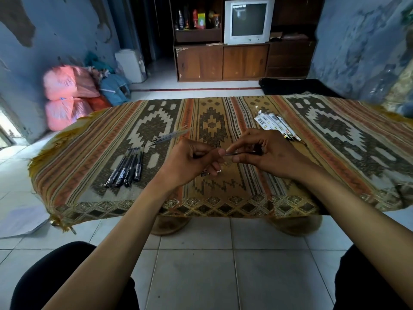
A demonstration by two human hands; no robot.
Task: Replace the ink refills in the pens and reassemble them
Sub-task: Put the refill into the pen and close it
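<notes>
Left hand [192, 159] and right hand [263, 153] both pinching one thin dark pen part [240, 153] above the cloth-covered counter [223, 198]. Black pens [127, 167] lying together leftward; refill packets [276, 125] behind right.

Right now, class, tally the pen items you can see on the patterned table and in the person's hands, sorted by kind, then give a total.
Black pens lying side by side: 4
Clear pen barrel lying apart: 1
Pen part held between the left hand and right hand, item at: 1
Pile of refill packets, number of packets unclear: 1
Total: 7
</notes>
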